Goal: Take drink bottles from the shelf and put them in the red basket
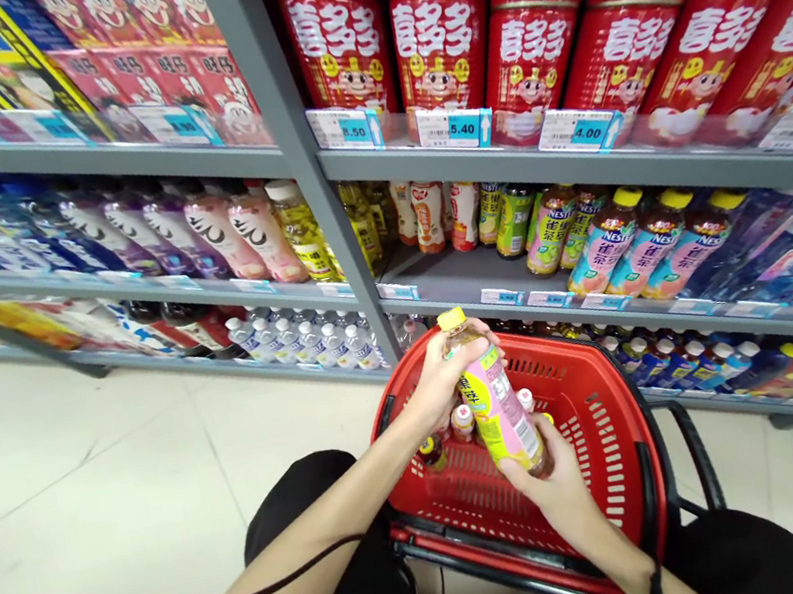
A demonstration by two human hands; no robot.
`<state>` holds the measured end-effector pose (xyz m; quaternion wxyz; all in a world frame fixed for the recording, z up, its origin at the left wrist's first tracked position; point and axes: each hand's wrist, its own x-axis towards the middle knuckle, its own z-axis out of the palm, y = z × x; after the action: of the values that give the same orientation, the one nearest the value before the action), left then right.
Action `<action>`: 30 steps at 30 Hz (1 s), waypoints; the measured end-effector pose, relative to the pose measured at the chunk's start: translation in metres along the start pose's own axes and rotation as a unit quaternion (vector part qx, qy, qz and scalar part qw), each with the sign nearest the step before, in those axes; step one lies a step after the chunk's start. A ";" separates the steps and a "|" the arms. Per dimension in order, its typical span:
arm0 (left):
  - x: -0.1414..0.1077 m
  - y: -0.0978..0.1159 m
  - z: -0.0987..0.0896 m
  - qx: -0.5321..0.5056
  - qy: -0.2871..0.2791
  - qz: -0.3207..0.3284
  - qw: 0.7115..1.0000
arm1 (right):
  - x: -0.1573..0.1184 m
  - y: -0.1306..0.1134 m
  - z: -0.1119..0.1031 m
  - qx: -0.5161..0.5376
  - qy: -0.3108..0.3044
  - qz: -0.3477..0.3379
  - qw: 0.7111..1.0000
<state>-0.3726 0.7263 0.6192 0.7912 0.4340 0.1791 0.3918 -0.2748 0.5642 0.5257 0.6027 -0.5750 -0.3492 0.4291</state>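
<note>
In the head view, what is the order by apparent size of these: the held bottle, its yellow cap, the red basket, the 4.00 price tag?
Largest to smallest, as they look:
Red basket
Held bottle
4.00 price tag
Yellow cap

The drink bottle [497, 402] is clear plastic with brownish liquid showing near the neck and base, and a yellow cap seated on top. Its wraparound label is pink and yellow, with dark characters and a barcode low on the side in view. It is held aslant over the red basket [558, 351], cap to the upper left, base to the lower right.
</note>
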 end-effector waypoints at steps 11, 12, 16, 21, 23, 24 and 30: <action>0.001 -0.003 0.001 0.013 0.013 0.000 1.000 | 0.001 -0.004 0.000 0.021 0.000 0.014 1.000; 0.001 -0.004 0.000 0.013 0.014 -0.001 1.000 | 0.001 -0.004 0.000 0.022 0.000 0.013 1.000; 0.001 -0.007 -0.004 0.025 -0.004 0.018 1.000 | 0.000 -0.005 0.002 0.024 0.018 0.027 0.999; 0.002 0.002 -0.003 -0.015 -0.055 0.031 0.998 | -0.003 -0.008 0.001 0.079 -0.015 0.109 0.991; 0.000 0.008 0.000 -0.039 -0.070 0.011 0.997 | -0.003 -0.011 -0.001 0.116 -0.055 0.116 0.985; 0.000 0.010 0.001 -0.049 -0.075 0.000 0.996 | -0.003 -0.013 -0.002 0.138 -0.072 0.114 0.981; -0.002 0.006 0.003 -0.089 -0.089 -0.021 0.992 | 0.002 -0.031 -0.007 0.251 -0.139 0.165 0.944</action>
<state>-0.3748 0.7249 0.6257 0.8474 0.3914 0.0819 0.3493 -0.2644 0.5639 0.5554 0.5935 -0.3891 -0.2107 0.6723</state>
